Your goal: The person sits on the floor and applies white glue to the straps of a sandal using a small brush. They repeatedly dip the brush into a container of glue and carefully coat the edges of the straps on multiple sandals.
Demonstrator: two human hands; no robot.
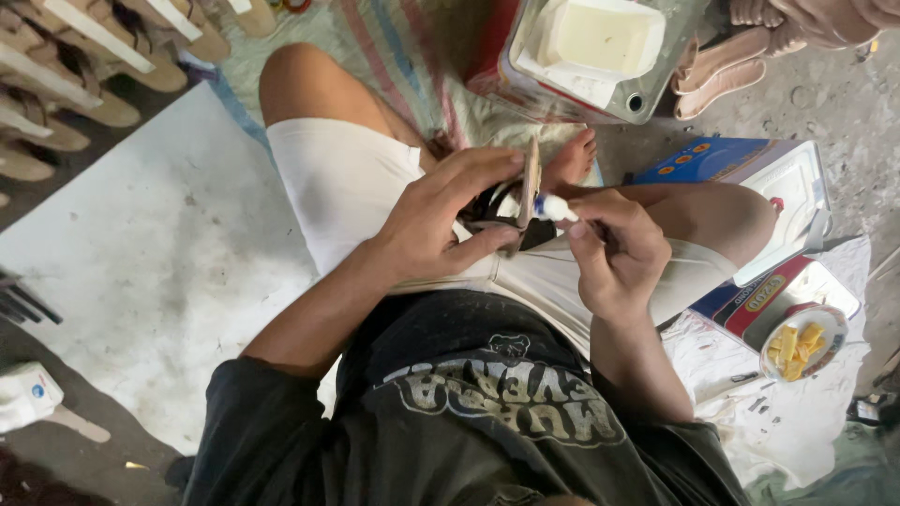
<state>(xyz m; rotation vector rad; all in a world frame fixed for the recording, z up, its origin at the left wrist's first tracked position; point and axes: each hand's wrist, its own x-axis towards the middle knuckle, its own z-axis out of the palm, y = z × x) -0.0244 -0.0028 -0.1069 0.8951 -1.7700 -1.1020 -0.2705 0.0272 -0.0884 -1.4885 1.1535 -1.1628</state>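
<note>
**A crowded workshop floor**

The floor (844, 103) is rough grey concrete, stained and dusty under soft, even light. A large pale sheet (159, 272) covers its left part, marked with grey smudges. At the top edge lies a striped cloth (394, 56). Rows of tan sandal soles (75, 84) fill the floor's upper left corner. White crumpled paper (778, 422) spreads at the lower right.
</note>
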